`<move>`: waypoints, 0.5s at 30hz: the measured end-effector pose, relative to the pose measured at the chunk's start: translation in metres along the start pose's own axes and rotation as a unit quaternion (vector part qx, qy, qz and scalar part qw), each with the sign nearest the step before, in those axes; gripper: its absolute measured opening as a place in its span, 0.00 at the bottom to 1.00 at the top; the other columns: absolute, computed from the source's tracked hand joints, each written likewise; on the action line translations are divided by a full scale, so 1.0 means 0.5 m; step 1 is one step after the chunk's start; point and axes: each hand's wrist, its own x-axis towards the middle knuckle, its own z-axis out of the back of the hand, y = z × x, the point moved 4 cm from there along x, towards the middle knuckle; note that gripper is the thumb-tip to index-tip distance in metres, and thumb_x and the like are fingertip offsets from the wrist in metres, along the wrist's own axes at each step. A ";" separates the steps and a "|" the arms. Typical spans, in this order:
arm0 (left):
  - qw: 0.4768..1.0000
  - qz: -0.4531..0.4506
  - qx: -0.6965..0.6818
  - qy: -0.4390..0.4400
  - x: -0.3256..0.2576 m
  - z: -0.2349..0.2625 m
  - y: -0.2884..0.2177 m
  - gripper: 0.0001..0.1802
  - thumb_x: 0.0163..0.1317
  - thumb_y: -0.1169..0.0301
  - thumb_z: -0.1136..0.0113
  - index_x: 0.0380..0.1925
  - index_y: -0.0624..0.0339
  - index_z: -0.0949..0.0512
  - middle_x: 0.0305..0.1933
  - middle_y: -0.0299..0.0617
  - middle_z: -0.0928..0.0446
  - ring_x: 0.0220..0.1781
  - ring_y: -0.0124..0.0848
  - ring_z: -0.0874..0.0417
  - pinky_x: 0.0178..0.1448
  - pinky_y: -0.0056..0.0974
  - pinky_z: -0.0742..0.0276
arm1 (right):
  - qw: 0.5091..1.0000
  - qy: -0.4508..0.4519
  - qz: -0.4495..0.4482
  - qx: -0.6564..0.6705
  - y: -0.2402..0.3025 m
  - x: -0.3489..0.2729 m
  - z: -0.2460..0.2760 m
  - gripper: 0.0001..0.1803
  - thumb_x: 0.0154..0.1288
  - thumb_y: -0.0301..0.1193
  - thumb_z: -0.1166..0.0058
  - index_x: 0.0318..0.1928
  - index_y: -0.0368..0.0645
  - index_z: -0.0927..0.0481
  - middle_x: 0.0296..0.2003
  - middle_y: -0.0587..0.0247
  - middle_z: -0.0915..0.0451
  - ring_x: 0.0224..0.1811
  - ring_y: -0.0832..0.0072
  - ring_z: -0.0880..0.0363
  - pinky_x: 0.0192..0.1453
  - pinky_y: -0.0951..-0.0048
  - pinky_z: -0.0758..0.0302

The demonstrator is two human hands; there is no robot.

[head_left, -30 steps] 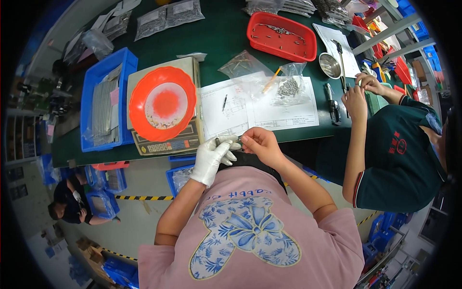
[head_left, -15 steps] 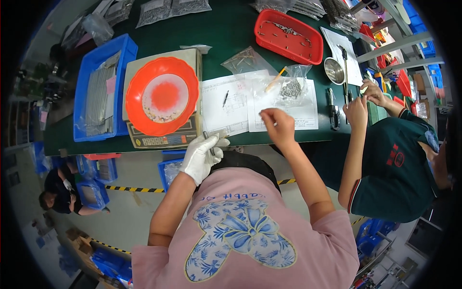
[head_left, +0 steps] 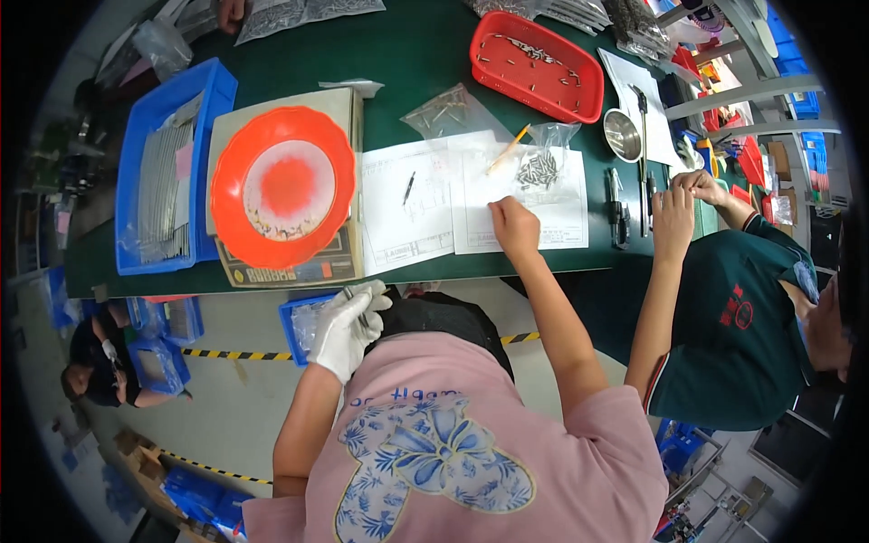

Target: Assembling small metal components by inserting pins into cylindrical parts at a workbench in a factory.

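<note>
My left hand [head_left: 348, 331], in a white glove, is closed near the table's front edge, below the scale. A thin grey rod [head_left: 348, 292] pokes out of its fingers, mostly hidden. Bare and curled, my right hand [head_left: 516, 226] is over the lower part of a printed drawing sheet [head_left: 566, 222]; whatever its fingers hold cannot be made out. Beyond it a clear bag of small metal pins [head_left: 539, 169] lies on the sheet, with a yellow pencil-like stick [head_left: 509, 150] beside it. Left of these are a second sheet [head_left: 385, 231] and a black pen [head_left: 410, 188].
An orange bowl [head_left: 283, 187] with small bits inside rests on a weighing scale [head_left: 358, 154]. A blue bin [head_left: 226, 95] of long bagged parts stands left. A red tray [head_left: 534, 86] and steel bowl [head_left: 622, 136] are farther right, near a co-worker's hands [head_left: 674, 217].
My left hand has drawn left and slightly down, away from the table edge. My right hand has curled its fingers more tightly. The whole view has shifted a little. A hand appears at the far edge.
</note>
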 end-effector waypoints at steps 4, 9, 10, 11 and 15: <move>0.999 -0.014 0.001 0.033 -0.003 -0.013 -0.007 0.11 0.57 0.74 0.54 0.39 0.66 0.31 0.30 0.43 0.25 0.23 0.24 0.26 0.24 0.24 0.32 | 0.994 -0.095 -0.045 0.026 -0.019 -0.022 0.024 0.09 0.51 0.31 0.48 0.20 0.42 0.31 0.14 0.56 0.28 0.17 0.59 0.29 0.22 0.62 0.33; 0.998 -0.031 0.052 0.023 -0.006 -0.021 -0.015 0.11 0.58 0.72 0.55 0.38 0.67 0.30 0.28 0.44 0.26 0.20 0.23 0.29 0.23 0.26 0.33 | 0.994 -0.045 -0.096 0.041 -0.026 0.067 0.057 0.10 0.50 0.35 0.48 0.22 0.42 0.30 0.18 0.56 0.27 0.21 0.59 0.27 0.24 0.63 0.32; 0.997 -0.032 0.055 0.032 -0.004 -0.014 -0.012 0.11 0.58 0.72 0.55 0.38 0.67 0.30 0.28 0.44 0.26 0.20 0.23 0.29 0.23 0.26 0.33 | 0.984 -0.119 -0.114 0.066 -0.034 0.105 0.087 0.10 0.50 0.35 0.48 0.22 0.42 0.31 0.19 0.57 0.26 0.21 0.59 0.27 0.25 0.64 0.31; 0.998 -0.048 0.039 0.026 -0.005 -0.005 -0.013 0.11 0.58 0.72 0.56 0.38 0.67 0.30 0.28 0.44 0.26 0.20 0.23 0.28 0.24 0.26 0.33 | 0.979 -0.142 -0.132 0.066 -0.048 0.148 0.104 0.10 0.50 0.35 0.49 0.23 0.42 0.30 0.19 0.58 0.26 0.22 0.59 0.26 0.26 0.64 0.31; 0.997 -0.057 0.038 0.022 0.003 0.002 -0.014 0.11 0.58 0.72 0.56 0.38 0.67 0.30 0.27 0.45 0.26 0.20 0.24 0.28 0.24 0.27 0.33 | 0.959 -0.217 -0.179 0.032 -0.144 0.271 0.133 0.12 0.51 0.37 0.48 0.25 0.41 0.29 0.20 0.58 0.25 0.24 0.62 0.25 0.27 0.68 0.31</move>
